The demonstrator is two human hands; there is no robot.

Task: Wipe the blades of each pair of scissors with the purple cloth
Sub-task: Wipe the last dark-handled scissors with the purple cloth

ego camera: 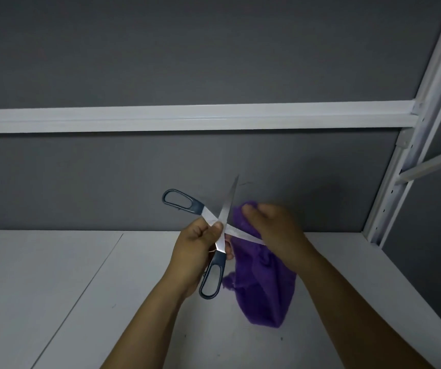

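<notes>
While your left hand [195, 246] pinches the scissors [223, 219] at the pivot, hold that pinch firm so the spread blades cannot swing shut. From the pivot, one blade [230, 201] points to one o'clock, bare. The other [243, 234] runs to four o'clock, under your right hand [275, 230], whose fingers curl round the cloth [264, 283]. The cloth bunches there and hangs toward five o'clock over the table [54, 288]. Wrap it over the blade's back, not the edge, and draw from pivot to tip, away from your fingers. Then do the one o'clock blade. No container shows, and no second pair either.
</notes>
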